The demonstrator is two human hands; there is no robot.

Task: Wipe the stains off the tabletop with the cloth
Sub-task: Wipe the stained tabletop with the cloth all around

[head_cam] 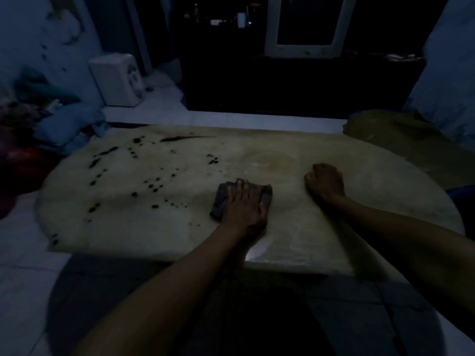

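A pale low tabletop fills the middle of the dim head view. Dark stains speckle its left half, with a long dark streak near the far edge. My left hand lies flat on a folded grey cloth, pressing it onto the table near the middle, just right of the stains. My right hand rests on the right part of the table as a closed fist, holding nothing.
A white speaker-like box stands on the floor at the back left. Bundled blue fabric lies by the table's left corner. A yellowish bag sits at the far right corner. A dark cabinet stands behind.
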